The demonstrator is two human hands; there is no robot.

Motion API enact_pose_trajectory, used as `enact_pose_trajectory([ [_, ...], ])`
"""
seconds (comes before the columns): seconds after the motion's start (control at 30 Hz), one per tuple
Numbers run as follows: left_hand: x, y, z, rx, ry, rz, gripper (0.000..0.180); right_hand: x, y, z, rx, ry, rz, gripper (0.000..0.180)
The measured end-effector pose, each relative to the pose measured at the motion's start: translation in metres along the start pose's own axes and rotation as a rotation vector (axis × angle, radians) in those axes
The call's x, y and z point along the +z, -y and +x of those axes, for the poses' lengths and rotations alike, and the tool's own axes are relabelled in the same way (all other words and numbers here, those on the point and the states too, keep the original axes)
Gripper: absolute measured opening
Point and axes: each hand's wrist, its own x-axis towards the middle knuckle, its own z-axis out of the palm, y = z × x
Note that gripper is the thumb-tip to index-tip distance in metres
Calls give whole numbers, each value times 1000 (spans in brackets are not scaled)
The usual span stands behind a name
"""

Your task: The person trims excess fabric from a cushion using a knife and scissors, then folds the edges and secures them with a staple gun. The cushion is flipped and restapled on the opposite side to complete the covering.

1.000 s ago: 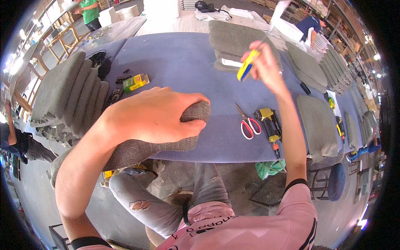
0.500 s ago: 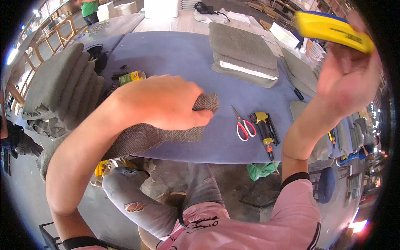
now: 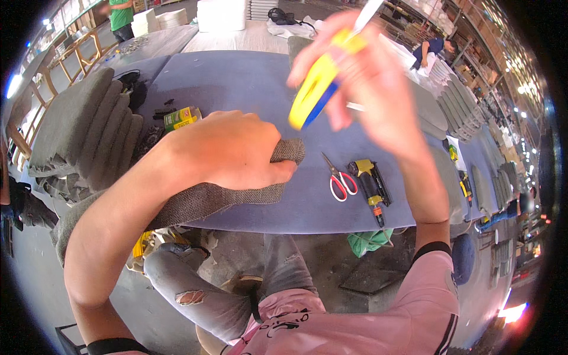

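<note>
Left hand (image 3: pixel 234 151) firmly grips grey-brown woven fabric piece (image 3: pixel 201 202) at near edge of blue-topped table (image 3: pixel 236 77); right hand (image 3: pixel 376 83) holds yellow-and-blue tool (image 3: pixel 310 94) raised, blurred. Looks mid-job: piece not set down, done/left split unclear.

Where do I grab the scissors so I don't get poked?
Probably best by the red-and-white loop handles, coming from the person's edge of the table. The scissors lie with those loops toward that edge and the pointed blades facing away. Keep left of the black-and-yellow tool beside them.
</note>
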Motion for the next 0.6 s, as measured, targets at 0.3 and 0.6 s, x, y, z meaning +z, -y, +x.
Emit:
enact_pose_trajectory([
  [0.3,7,-3,2,60,-57,-8,47,-27,2,-14,-82,-311,75,28],
  [0.6,-9,-16,-4,-8,64,-12,50,-17,-54,-45,55,-245,539,26],
])
